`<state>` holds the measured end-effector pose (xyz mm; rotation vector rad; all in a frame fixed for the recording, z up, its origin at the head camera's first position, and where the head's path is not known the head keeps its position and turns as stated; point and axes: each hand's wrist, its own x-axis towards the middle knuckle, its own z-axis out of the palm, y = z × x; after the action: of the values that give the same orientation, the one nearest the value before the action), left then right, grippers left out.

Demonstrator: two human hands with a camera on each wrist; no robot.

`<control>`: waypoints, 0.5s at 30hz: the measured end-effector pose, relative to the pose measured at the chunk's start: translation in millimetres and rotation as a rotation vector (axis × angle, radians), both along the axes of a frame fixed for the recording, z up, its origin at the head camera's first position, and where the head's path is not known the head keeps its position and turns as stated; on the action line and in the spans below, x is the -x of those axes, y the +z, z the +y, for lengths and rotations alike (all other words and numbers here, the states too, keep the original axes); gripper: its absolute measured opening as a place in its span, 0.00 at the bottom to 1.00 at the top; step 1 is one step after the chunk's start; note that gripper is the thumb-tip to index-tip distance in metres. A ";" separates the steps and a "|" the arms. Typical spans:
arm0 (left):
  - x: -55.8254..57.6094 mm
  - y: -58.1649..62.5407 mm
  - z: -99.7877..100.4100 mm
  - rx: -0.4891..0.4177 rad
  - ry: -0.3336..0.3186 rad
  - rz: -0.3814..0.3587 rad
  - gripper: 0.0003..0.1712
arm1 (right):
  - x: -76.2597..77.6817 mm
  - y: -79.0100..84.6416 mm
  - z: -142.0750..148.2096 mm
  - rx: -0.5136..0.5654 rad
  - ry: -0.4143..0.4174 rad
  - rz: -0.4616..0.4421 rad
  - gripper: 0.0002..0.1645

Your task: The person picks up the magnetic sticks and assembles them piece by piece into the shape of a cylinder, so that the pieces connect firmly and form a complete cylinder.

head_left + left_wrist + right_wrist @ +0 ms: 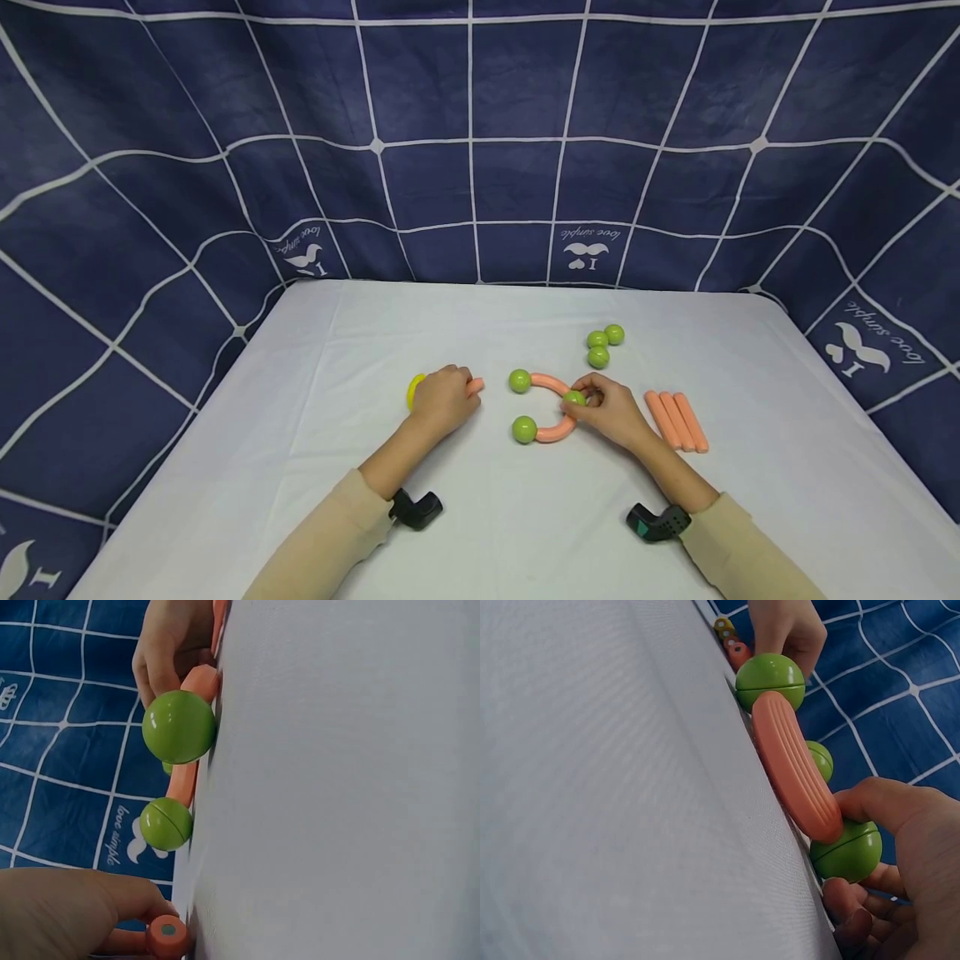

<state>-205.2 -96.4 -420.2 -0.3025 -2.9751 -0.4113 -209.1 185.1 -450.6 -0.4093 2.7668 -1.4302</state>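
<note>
Centrally, the right hand point(613, 412) pinches a green ball point(573, 398) where two curved orange pieces point(551, 382) meet, thumb and fingers against it, presumably to steady the joint. Left of centre, the left hand point(445, 399) curls around an orange piece point(476, 386), likely to stop it rolling; a yellow piece point(414, 390) shows alongside. Curved pieces look ribbed, matte; the ball, glossy, seamed.

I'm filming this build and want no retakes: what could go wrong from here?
The right hand pinches the ball between two curved rods; a tug might part them. The left hand holds an orange rod near an end ball and could knock it. Three loose balls might roll if brushed.
</note>
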 end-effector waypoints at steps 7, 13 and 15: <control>1.1 0.2 8.8 -0.093 0.020 -0.076 0.09 | -0.1 0.3 0.2 0.001 0.003 0.000 0.19; 2.1 -0.8 17.4 -0.297 -0.005 -0.158 0.13 | -0.4 0.6 -0.3 0.002 0.002 -0.010 0.19; 2.3 -2.0 20.3 -0.357 -0.022 -0.183 0.14 | -0.1 0.8 -0.6 0.003 0.005 -0.006 0.19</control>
<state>-207.6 -76.1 -422.2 -0.2707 -2.9911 -1.0051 -208.9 184.5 -449.8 -0.4104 2.7572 -1.4319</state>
